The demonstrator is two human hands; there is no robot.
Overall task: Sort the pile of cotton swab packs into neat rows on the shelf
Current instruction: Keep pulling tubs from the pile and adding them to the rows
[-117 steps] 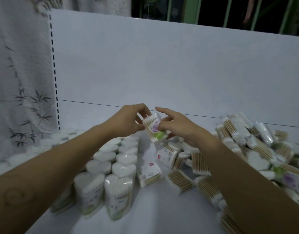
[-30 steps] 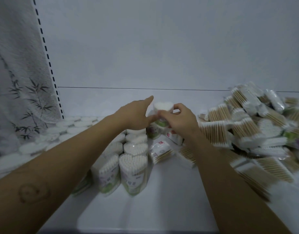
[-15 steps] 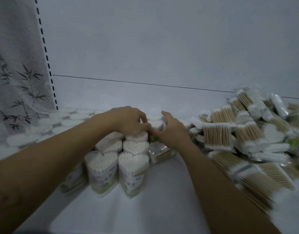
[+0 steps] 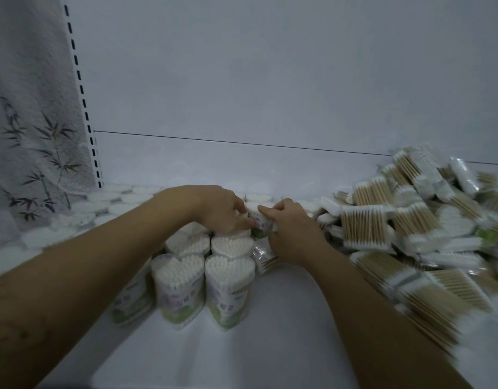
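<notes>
you face a plain white back panel; left of it, a slotted upright and a grey bamboo-print cloth, dimly lit.

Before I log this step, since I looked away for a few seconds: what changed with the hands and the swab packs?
The left hand and right hand turned the heart-shaped pack upright and brought it down from mid-air to the back right of the rows on the shelf. Both still grip it. The standing rows and the loose pile stayed put.
</notes>
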